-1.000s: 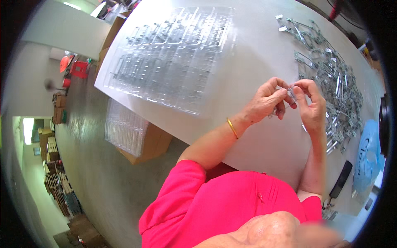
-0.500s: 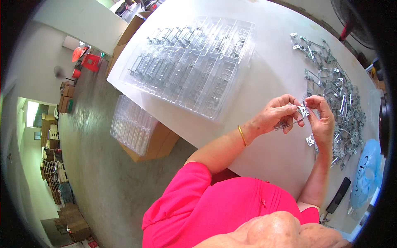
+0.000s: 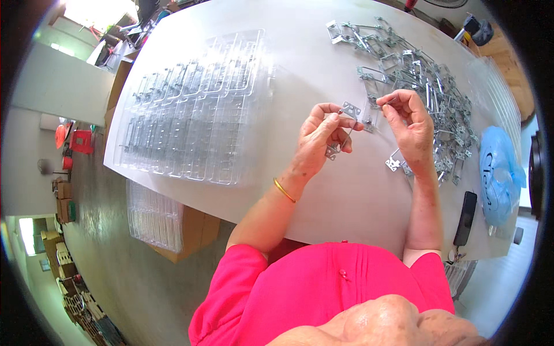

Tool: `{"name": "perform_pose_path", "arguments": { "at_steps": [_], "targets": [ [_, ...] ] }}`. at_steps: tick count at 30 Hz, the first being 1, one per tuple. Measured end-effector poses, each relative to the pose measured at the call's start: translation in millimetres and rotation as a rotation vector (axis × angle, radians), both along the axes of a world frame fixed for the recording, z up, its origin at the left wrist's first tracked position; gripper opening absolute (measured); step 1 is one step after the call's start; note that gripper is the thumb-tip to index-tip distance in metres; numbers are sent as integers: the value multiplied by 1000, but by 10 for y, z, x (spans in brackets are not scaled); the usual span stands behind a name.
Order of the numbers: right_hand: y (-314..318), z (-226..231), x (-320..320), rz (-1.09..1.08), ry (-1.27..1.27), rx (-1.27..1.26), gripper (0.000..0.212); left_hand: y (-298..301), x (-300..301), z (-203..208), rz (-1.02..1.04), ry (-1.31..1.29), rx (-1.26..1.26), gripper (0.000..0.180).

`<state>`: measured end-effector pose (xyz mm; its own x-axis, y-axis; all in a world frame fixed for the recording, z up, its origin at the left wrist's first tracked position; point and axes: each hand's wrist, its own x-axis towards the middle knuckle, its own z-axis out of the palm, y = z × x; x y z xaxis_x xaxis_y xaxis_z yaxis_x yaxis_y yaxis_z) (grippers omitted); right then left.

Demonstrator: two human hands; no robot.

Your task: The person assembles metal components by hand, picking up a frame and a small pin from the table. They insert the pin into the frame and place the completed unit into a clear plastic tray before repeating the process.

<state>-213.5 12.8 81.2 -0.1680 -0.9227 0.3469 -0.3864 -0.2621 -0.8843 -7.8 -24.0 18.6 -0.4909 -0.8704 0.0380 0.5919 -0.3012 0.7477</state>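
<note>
My left hand (image 3: 316, 137) pinches a small silver metal bracket (image 3: 350, 109), whose holed plates stick out above and below the fingers. Thumb and forefinger are pressed together on my right hand (image 3: 411, 124), a short gap to the right of the bracket. Between those fingertips there seems to be a thin, small piece, too little to name. Beyond and beside the right hand spreads a loose heap of similar metal brackets (image 3: 433, 86). One bracket (image 3: 393, 164) lies apart, close to the right wrist. At the left, a clear plastic tray (image 3: 235, 181) carries rows of metal parts.
The white table (image 3: 323, 222) bears a blue plastic bag (image 3: 498, 179) and a black phone-like object (image 3: 466, 219) at the right. Past the table's left edge, stacked clear trays (image 3: 153, 218) rest on a cardboard box (image 3: 199, 232). A red stool (image 3: 82, 142) stands far left.
My hands have come apart: the right one has let go of the bracket and drawn away to the right, while the left keeps it. The whole view has also turned.
</note>
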Motion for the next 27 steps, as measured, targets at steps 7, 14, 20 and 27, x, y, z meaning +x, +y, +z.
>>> {"name": "perform_pose_path", "arguments": {
  "at_steps": [7, 14, 20, 27],
  "targets": [
    [81, 23, 144, 82, -48, -64, 10, 35, -34, 59, 14, -91, -49, 19],
    [63, -9, 160, 49, 139, -161, 12, 79, -44, 124, 30, -192, -122, 20],
    [16, -77, 182, 68, 187, -203, 13, 64, -28, 88, 43, -258, -137, 20],
    [46, -3, 190, 68, 229, -221, 13, 72, -25, 157, 53, -345, -158, 21]
  ]
}}
